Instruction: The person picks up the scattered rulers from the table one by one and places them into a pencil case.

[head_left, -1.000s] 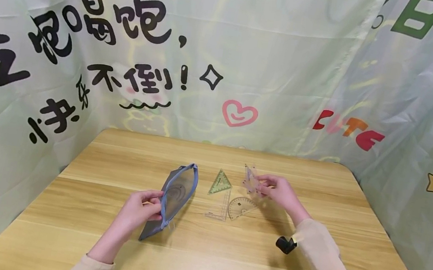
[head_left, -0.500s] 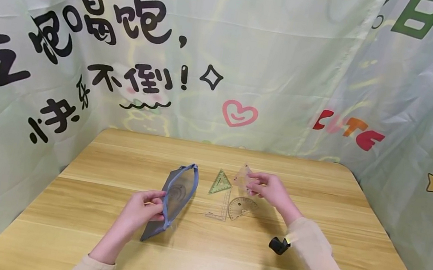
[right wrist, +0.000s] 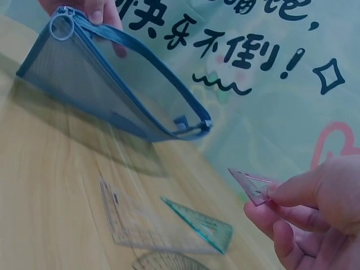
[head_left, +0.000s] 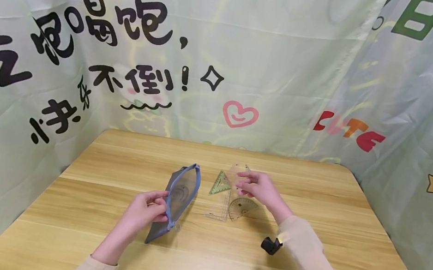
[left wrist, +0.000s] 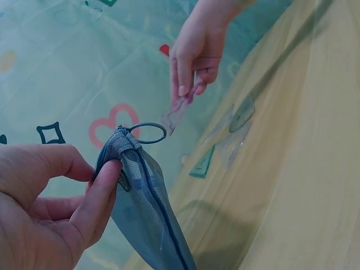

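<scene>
My left hand [head_left: 144, 210] pinches the rim of a blue-grey mesh zipper pouch [head_left: 185, 188], held on edge with its mouth open toward the right. A pull ring shows at its zipper end in both wrist views. Between thumb and fingers of my right hand [head_left: 262, 189] is a small pink see-through set square [right wrist: 251, 187], raised above the table and apart from the pouch. Below it lie a green set square [head_left: 220, 184], a clear set square [head_left: 225, 208] and a clear protractor [head_left: 241, 208]. What the pouch contains is unclear.
The wooden table [head_left: 112, 157] meets a printed cloth backdrop [head_left: 285, 70] at its back and sides. A black wrist camera [head_left: 270, 245] hangs from the right sleeve, close over the tabletop.
My right hand has carried the pink set square leftward, toward the green set square and the pouch. The left hand and pouch have shifted slightly right.
</scene>
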`<action>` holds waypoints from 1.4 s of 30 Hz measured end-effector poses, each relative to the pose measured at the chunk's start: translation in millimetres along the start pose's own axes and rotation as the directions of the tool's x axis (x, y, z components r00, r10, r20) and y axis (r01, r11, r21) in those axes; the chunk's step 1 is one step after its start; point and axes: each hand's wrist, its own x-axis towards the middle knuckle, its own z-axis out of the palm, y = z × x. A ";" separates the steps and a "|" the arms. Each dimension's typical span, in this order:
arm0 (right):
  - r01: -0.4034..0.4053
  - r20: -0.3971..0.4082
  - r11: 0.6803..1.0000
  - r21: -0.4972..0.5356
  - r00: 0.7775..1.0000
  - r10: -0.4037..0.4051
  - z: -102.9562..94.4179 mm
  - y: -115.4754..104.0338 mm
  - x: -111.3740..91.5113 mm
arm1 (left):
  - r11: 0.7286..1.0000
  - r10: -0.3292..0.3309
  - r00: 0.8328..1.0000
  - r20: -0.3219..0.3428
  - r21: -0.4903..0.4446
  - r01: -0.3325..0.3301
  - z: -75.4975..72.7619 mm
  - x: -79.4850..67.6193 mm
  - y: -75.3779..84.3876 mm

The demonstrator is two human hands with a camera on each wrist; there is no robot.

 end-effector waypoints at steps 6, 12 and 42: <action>-0.005 0.029 0.998 0.062 1.000 0.003 7.5 -7.6 -0.6 | 1.000 0.010 1.000 0.024 -0.011 -0.010 3.6 1.2 -0.7; -0.011 0.042 0.996 0.091 0.999 0.007 14.6 -13.9 -0.1 | 1.000 0.018 0.999 0.036 -0.019 -0.017 4.8 2.3 -1.1; -0.051 0.166 0.979 0.198 0.986 0.018 50.0 -39.7 6.5 | 1.000 0.018 0.999 0.034 -0.023 -0.018 4.3 5.3 -4.3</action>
